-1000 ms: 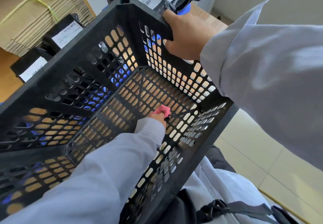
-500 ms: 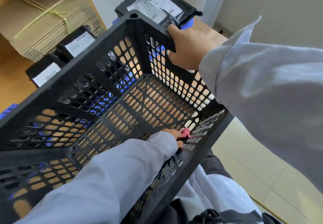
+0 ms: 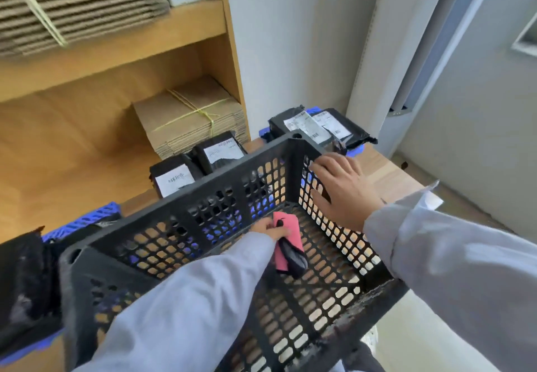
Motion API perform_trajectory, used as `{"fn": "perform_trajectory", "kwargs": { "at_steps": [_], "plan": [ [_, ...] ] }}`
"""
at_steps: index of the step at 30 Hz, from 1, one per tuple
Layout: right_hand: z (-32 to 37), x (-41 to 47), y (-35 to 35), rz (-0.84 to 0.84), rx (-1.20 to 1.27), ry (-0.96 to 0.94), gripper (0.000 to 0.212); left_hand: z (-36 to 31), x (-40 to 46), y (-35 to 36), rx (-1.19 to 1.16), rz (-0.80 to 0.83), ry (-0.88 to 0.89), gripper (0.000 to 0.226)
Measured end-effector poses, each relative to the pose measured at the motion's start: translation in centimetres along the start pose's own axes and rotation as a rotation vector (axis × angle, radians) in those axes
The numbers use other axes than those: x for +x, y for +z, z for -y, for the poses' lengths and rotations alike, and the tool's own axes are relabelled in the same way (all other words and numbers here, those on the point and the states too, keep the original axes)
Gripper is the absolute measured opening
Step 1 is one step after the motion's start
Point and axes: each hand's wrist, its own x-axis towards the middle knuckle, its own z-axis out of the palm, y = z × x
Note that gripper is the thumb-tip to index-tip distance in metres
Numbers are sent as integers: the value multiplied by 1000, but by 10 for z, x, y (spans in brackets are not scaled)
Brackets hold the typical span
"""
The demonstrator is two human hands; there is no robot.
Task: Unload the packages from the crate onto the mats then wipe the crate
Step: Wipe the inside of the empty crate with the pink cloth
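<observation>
— Black perforated plastic crate [image 3: 180,226]: emptied?
— Yes; black label-bearing packages [image 3: 316,126] lie on blue mats [image 3: 84,219] on the bench. Your left hand [image 3: 268,228] grips the pink-and-grey cloth [image 3: 287,245] inside; your right hand [image 3: 343,188] lies flat against the crate's wall. Wiping remains.

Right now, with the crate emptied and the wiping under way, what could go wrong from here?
The black perforated plastic crate overhangs the wooden table, steadied only by the right hand on its rim, so it might tip. The pink cloth in the left hand could snag in the floor slots. A black labelled package behind could get nudged.
</observation>
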Motion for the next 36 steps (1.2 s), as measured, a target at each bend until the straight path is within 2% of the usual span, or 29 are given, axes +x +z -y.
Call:
{"fn": "perform_trajectory", "kwargs": {
  "at_steps": [1,3,5,7,10,13,15,17,20,23,26,28,31,33,36],
  "plan": [
    [14,-1,-1,73,135,60,60,-7,-3,-8,-67,-54,9,12],
    [42,-3,-6,327,501,209,69,-21,-14,-22,-218,-115,7,18],
    [68,0,-5,543,877,284,60,-29,-29,-37,-306,-144,-5,21],
    [86,1,2,594,1015,299,51,-32,-38,-47,-351,-138,-19,14],
    [101,10,17,592,929,309,40,-26,-43,-60,-402,-193,-65,16],
    [108,24,40,661,697,194,32,-16,-47,-68,-444,-233,-157,14],
    [113,33,56,702,583,116,17,-5,-43,-73,-387,-289,-215,24],
    [121,42,68,751,571,58,10,0,-48,-77,-267,-332,-242,34],
    [124,54,80,793,531,18,22,8,-65,-89,-84,-363,-220,32],
    [118,66,104,840,429,3,33,19,-90,-100,19,-488,-181,4],
    [110,75,137,851,345,-83,56,23,-121,-96,11,-615,-227,13],
    [108,74,156,818,237,-212,53,26,-144,-82,-24,-652,-259,13],
    [106,70,181,680,144,-489,33,34,-181,-50,-24,-736,-288,10],
    [108,68,194,581,155,-658,33,41,-201,-25,34,-810,-347,10],
    [109,67,214,513,163,-721,41,49,-217,8,112,-890,-455,16]
  ]
}}
